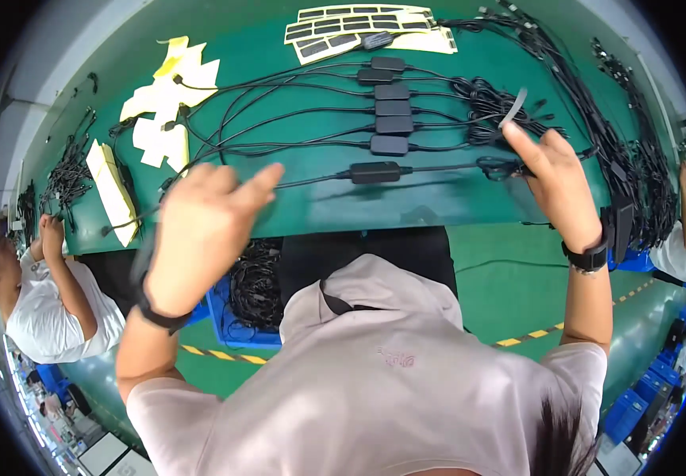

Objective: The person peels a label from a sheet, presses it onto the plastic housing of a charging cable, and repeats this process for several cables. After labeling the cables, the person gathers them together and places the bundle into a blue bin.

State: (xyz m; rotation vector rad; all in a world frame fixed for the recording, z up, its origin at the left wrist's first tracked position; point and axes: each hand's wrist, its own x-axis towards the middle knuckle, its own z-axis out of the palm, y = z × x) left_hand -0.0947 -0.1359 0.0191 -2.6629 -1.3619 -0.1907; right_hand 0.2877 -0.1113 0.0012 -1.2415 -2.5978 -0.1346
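My left hand (216,218), slightly smeared by motion, hovers over the near left part of the green table with one finger stretched to the right. A black cable passes beneath it, running to a small black box (374,172) in the middle. My right hand (553,170) is at the cable's right end, near a small tied coil (500,166). A whitish translucent strip (515,106) stands up from its leading fingertip; the other fingers are curled. Beyond lie several similar boxed cables (393,124) in a row, their right ends gathered in a black bundle (486,95).
Sheets of dark labels (359,28) lie at the back. Yellow papers (172,103) and a pale paper stack (113,193) are at left. Cables heap along the right edge (620,166). A blue bin (247,337) of cables sits below. Another person (57,293) works at left.
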